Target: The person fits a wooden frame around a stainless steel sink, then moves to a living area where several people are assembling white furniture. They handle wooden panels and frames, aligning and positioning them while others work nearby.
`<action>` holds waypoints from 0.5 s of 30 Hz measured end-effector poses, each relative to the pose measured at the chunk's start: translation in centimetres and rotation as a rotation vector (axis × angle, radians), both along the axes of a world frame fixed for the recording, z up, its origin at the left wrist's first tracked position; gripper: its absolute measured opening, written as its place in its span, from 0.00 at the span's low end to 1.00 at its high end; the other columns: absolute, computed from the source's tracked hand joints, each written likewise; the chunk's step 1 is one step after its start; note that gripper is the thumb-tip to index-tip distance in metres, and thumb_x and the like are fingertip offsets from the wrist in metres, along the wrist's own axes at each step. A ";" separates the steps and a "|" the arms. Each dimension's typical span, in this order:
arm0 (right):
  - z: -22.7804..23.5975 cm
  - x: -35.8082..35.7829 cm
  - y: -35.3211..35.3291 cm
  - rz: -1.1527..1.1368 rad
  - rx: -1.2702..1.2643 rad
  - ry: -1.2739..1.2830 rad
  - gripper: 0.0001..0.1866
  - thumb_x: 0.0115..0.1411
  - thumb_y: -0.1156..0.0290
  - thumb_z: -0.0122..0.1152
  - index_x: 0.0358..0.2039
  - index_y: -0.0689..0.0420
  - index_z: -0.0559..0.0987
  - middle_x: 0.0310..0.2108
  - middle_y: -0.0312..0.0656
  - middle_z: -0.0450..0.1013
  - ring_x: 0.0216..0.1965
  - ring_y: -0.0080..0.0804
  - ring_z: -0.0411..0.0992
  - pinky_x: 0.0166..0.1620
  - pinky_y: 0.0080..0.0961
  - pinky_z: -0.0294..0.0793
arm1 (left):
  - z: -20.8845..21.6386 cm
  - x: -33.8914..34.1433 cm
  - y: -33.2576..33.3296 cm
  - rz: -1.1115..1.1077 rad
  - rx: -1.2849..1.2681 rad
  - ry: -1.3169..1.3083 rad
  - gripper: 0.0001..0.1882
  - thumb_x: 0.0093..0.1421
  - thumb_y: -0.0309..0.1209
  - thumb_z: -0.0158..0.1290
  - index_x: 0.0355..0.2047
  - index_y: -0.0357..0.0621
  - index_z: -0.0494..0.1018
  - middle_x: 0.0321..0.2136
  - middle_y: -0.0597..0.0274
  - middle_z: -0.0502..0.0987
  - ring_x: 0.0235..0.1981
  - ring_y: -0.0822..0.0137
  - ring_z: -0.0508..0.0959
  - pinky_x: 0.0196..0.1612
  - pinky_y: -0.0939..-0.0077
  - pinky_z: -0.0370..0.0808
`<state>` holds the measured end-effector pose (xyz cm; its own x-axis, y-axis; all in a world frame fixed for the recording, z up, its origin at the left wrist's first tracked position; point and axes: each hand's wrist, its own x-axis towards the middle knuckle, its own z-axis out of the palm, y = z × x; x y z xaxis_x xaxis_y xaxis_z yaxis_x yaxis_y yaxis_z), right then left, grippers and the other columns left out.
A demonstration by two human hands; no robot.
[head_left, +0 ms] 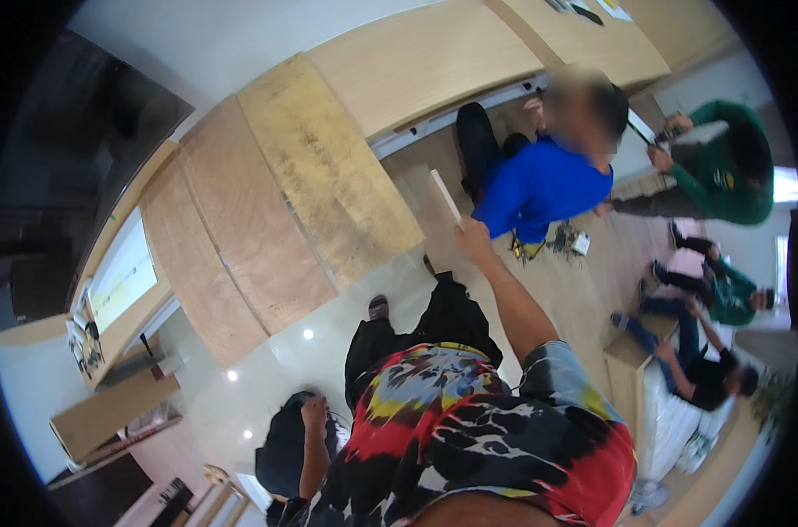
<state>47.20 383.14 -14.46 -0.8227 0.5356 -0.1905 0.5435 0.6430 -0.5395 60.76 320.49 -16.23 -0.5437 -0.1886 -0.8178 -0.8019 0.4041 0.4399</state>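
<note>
Nearest the camera is the person's own torso in a tie-dye shirt [469,439] of red, black, yellow and grey, with dark trousers and two shoes below it on the glossy pale floor [267,378]. The left hand [313,411] hangs low beside the hip, resting against a dark bag or bundle [285,448]; how far its fingers are curled cannot be told. The right arm stretches forward and the right hand [474,239] is closed around the lower end of a narrow pale wooden board [445,198], which stands tilted up and away from the hand, well apart from the left hand. Just beyond the board a person in a blue shirt [544,189] crouches on the floor, with small bits of hardware [564,239] beside them. To the left lie large plywood sheets [276,220] and pale panels, flat and side by side. Farther right, people in green tops [733,176] sit or kneel by a light wooden bench [632,369].
</note>
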 end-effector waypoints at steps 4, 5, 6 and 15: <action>-0.6 -6.1 2.5 0.217 -0.049 0.023 0.12 0.61 0.67 0.59 0.40 0.61 0.80 0.36 0.59 0.78 0.42 0.61 0.76 0.47 0.53 0.74 | 2.6 8.0 5.9 -1.128 -0.387 0.079 0.11 0.61 0.32 0.57 0.39 0.40 0.82 0.24 0.59 0.80 0.26 0.69 0.81 0.25 0.73 0.75; -1.2 -6.9 3.9 0.222 -0.032 0.044 0.12 0.61 0.66 0.58 0.41 0.60 0.80 0.37 0.58 0.78 0.43 0.60 0.76 0.48 0.53 0.74 | 2.7 9.3 8.1 -1.009 -0.344 0.084 0.11 0.61 0.32 0.57 0.40 0.40 0.82 0.25 0.58 0.81 0.27 0.68 0.81 0.26 0.72 0.75; -1.7 -8.1 4.3 0.275 -0.028 0.067 0.12 0.62 0.66 0.58 0.41 0.59 0.80 0.38 0.57 0.79 0.44 0.60 0.77 0.48 0.53 0.75 | 3.5 12.1 10.6 -0.830 -0.309 0.081 0.12 0.61 0.32 0.57 0.41 0.40 0.82 0.26 0.57 0.81 0.28 0.68 0.81 0.27 0.71 0.75; -4.0 -21.5 12.4 0.805 0.052 -0.267 0.15 0.60 0.63 0.60 0.45 0.54 0.82 0.43 0.55 0.78 0.48 0.55 0.76 0.52 0.46 0.75 | 6.7 18.6 23.5 -0.045 -0.155 0.039 0.21 0.61 0.36 0.59 0.50 0.33 0.78 0.33 0.47 0.84 0.34 0.62 0.83 0.37 0.69 0.78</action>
<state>25.71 395.50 -18.49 -0.8874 -0.1807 -0.4242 0.0145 0.9087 -0.4173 79.36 344.00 -9.56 -0.5851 -0.2856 -0.7590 -0.7650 0.5050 0.3997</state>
